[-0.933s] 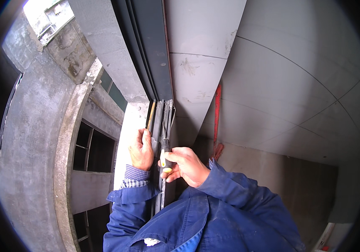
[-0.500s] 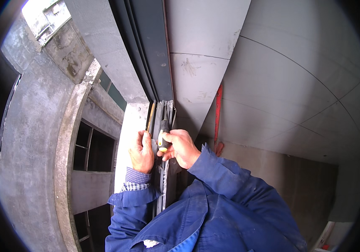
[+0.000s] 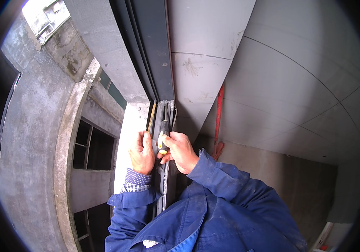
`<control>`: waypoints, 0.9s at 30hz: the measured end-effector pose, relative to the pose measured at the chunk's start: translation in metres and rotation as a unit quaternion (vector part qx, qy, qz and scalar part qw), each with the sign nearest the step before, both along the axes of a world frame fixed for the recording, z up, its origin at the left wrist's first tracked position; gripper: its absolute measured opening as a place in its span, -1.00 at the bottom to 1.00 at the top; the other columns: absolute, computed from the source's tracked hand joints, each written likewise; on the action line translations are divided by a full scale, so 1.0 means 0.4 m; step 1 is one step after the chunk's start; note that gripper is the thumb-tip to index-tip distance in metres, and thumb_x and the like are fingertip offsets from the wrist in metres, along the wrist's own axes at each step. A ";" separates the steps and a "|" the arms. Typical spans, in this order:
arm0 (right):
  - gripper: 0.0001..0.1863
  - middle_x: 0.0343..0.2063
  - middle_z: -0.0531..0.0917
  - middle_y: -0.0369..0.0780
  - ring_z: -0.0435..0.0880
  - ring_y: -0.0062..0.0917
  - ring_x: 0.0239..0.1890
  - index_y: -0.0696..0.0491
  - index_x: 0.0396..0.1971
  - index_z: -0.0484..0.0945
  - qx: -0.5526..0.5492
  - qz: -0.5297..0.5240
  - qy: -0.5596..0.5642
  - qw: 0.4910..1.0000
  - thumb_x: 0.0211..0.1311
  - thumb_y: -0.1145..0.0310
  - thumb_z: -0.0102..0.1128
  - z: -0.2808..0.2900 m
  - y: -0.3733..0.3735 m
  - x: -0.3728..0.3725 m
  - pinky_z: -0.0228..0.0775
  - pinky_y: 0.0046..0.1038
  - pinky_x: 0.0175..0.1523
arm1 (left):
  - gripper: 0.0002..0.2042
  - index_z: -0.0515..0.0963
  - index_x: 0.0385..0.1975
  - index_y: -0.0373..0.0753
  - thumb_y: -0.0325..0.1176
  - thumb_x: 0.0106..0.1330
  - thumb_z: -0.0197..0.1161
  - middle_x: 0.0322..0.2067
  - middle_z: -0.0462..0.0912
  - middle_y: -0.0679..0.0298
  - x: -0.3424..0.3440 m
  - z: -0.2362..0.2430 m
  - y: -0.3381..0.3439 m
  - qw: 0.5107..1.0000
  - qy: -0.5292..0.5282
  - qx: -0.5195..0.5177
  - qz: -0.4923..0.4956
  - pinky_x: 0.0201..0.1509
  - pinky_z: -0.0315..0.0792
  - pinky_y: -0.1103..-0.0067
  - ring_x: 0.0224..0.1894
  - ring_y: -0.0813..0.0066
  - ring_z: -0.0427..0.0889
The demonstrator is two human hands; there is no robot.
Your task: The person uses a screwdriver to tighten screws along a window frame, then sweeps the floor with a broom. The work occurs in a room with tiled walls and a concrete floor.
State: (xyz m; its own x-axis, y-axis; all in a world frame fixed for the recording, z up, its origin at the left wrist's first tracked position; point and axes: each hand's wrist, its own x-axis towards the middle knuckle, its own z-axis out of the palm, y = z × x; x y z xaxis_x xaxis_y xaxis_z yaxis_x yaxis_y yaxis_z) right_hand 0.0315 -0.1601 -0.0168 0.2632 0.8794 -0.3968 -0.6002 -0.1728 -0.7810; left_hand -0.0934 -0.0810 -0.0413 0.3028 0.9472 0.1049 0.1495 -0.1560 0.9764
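Note:
My right hand (image 3: 179,152) is closed round a black-and-yellow screwdriver (image 3: 163,136); its shaft lies in the grey metal channels of the window track (image 3: 163,178). My left hand (image 3: 142,153) is just left of it, fingers curled at the lower end of a thin tan strip (image 3: 151,115) along the track; what they hold is hidden. A small whitish piece (image 3: 154,145) shows between my hands. A white sill (image 3: 136,115) with small dots or fittings runs left of the track.
A dark grey frame (image 3: 150,50) stands beyond the track, beside grey panels (image 3: 201,38). A long red bar (image 3: 219,109) leans to the right by a large tiled surface (image 3: 293,75). Outside on the left are concrete walls (image 3: 41,126) with dark window openings (image 3: 91,145).
My right hand and screwdriver moved up along the track from about a second ago, then slightly down in the last half second. My left hand has barely moved.

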 end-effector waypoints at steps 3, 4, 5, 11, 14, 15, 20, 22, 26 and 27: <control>-0.72 -0.39 0.63 -0.17 0.71 -0.48 -0.54 0.20 -0.23 0.51 0.000 -0.008 -0.003 1.000 0.53 0.25 0.10 -0.002 0.001 -0.005 0.59 -0.50 -0.56 | -0.79 0.59 -0.13 -0.43 -0.37 0.60 0.14 -0.35 0.68 0.22 0.001 -0.003 0.002 1.000 -0.006 0.010 -0.006 -0.18 0.51 0.54 -0.28 0.57 0.59; -0.73 -0.39 0.63 -0.16 0.71 -0.49 -0.56 0.20 -0.24 0.49 0.000 -0.012 -0.003 1.000 0.53 0.26 0.09 -0.003 0.001 -0.006 0.58 -0.51 -0.60 | -0.79 0.59 -0.13 -0.43 -0.37 0.60 0.14 -0.35 0.68 0.22 0.002 0.000 0.001 1.000 -0.008 0.010 -0.006 -0.17 0.51 0.54 -0.28 0.57 0.59; -0.73 -0.39 0.63 -0.16 0.71 -0.49 -0.56 0.20 -0.23 0.49 0.002 -0.013 -0.003 1.000 0.53 0.26 0.10 -0.004 0.000 -0.006 0.58 -0.51 -0.60 | -0.79 0.59 -0.13 -0.43 -0.37 0.60 0.14 -0.35 0.68 0.22 0.003 0.003 0.000 1.000 -0.009 0.010 -0.006 -0.17 0.51 0.54 -0.28 0.57 0.59; -0.71 -0.37 0.63 -0.17 0.72 -0.47 -0.49 0.20 -0.18 0.53 0.006 0.002 -0.025 1.000 0.54 0.23 0.11 0.000 -0.016 -0.004 0.61 -0.49 -0.50 | -0.81 0.60 -0.15 -0.42 -0.39 0.58 0.15 -0.37 0.68 0.21 0.005 -0.004 0.002 0.999 0.004 0.041 0.006 -0.19 0.51 0.52 -0.31 0.54 0.60; -0.70 -0.33 0.64 -0.17 0.72 -0.48 -0.48 0.21 -0.16 0.53 0.012 0.007 -0.026 1.000 0.55 0.22 0.12 -0.002 -0.029 -0.005 0.61 -0.49 -0.49 | -0.82 0.61 -0.17 -0.41 -0.41 0.56 0.15 -0.40 0.68 0.19 0.002 -0.021 0.010 0.998 0.022 0.059 0.012 -0.21 0.51 0.50 -0.33 0.49 0.60; -0.70 -0.32 0.64 -0.17 0.72 -0.49 -0.47 0.21 -0.16 0.53 0.015 0.008 -0.028 0.999 0.55 0.22 0.12 0.000 -0.036 -0.005 0.62 -0.50 -0.48 | -0.83 0.61 -0.17 -0.41 -0.42 0.55 0.16 -0.40 0.68 0.19 0.004 -0.023 0.011 0.998 0.017 0.057 0.013 -0.21 0.51 0.49 -0.34 0.48 0.61; -0.68 -0.25 0.66 -0.17 0.73 -0.50 -0.42 0.21 -0.10 0.52 0.034 0.014 -0.034 0.999 0.55 0.20 0.12 0.017 -0.090 -0.005 0.62 -0.51 -0.43 | -0.83 0.62 -0.17 -0.40 -0.41 0.54 0.18 -0.43 0.67 0.17 0.002 -0.027 0.012 0.998 0.027 0.048 0.016 -0.22 0.51 0.46 -0.36 0.46 0.60; -0.67 -0.23 0.66 -0.16 0.73 -0.51 -0.39 0.20 -0.07 0.52 0.040 0.014 -0.024 0.999 0.55 0.19 0.12 0.041 -0.130 -0.004 0.62 -0.52 -0.42 | -0.83 0.63 -0.17 -0.41 -0.41 0.53 0.18 -0.44 0.67 0.16 -0.002 -0.020 0.010 0.998 0.034 0.052 0.017 -0.22 0.51 0.46 -0.36 0.46 0.61; -0.65 -0.14 0.68 -0.13 0.74 -0.44 -0.32 0.19 0.00 0.50 0.024 -0.092 0.115 0.989 0.57 0.17 0.10 0.009 -0.192 -0.018 0.67 -0.47 -0.36 | -0.82 0.63 -0.15 -0.41 -0.40 0.53 0.19 -0.44 0.67 0.14 0.000 -0.031 0.012 0.998 0.037 0.046 0.017 -0.21 0.51 0.46 -0.35 0.45 0.62; -0.64 -0.14 0.67 -0.13 0.75 -0.42 -0.31 0.18 0.02 0.49 0.034 -0.076 0.164 0.983 0.58 0.16 0.09 -0.022 -0.202 -0.007 0.69 -0.44 -0.33 | -0.81 0.63 -0.15 -0.41 -0.40 0.53 0.19 -0.44 0.67 0.14 0.003 -0.032 0.012 0.998 0.037 0.045 0.016 -0.21 0.51 0.46 -0.35 0.45 0.62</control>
